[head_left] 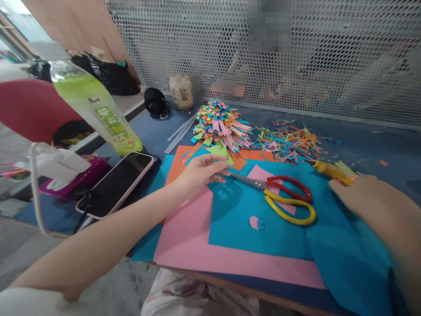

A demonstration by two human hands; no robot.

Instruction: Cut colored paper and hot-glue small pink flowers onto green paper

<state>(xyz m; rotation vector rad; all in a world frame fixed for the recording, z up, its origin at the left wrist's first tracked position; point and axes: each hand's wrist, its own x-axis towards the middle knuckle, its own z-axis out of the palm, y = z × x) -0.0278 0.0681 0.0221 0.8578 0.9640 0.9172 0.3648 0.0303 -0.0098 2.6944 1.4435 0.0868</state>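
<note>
My left hand (208, 170) hovers over the coloured sheets near the scissor tips, its fingers curled and partly pressed together; anything between them is too small to make out. At the right, my right hand (357, 188) is wrapped round a yellow glue gun (332, 171), whose tip points left. Scissors (286, 198) with one red and one yellow handle lie on a blue sheet (237, 232), over a small pink piece (258, 172). A tiny pink and blue paper shape (255, 222) lies below them. Under the blue sheet is a larger pink sheet (184, 237).
Behind the sheets stands a layered paper-strip cone (220, 123), with a heap of paper scraps (292, 142) beside it. Clear sticks (180, 134), a jar (181, 91), a tilted bottle (98, 109), a phone (118, 184) and a purple tissue box (79, 175) are leftward. A perforated metal panel (204, 39) borders the back.
</note>
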